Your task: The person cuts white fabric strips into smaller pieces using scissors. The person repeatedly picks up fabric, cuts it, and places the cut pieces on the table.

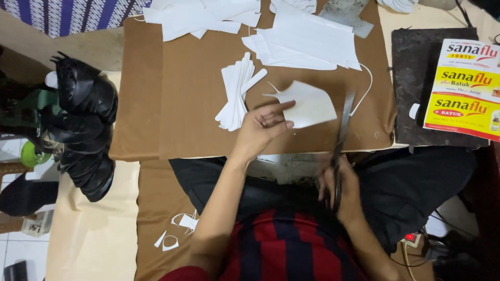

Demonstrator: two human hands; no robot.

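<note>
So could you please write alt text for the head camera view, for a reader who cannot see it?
A person's left hand holds a curved white fabric piece over a brown board while the right hand works scissors at its edge. White cut pieces lie beside it.

Stack of black shaped pieces [83,125], yellow and red box [465,88], green round object [32,154], striped cloth [73,14]

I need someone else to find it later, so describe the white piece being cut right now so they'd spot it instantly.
Start at the brown board across the person's lap. Near its front edge, right of centre, the left hand holds one curved white piece, with the scissors in the right hand at its right edge. Unlike the fanned stack of narrow white strips to its left, it is single, broad and rounded.
</note>
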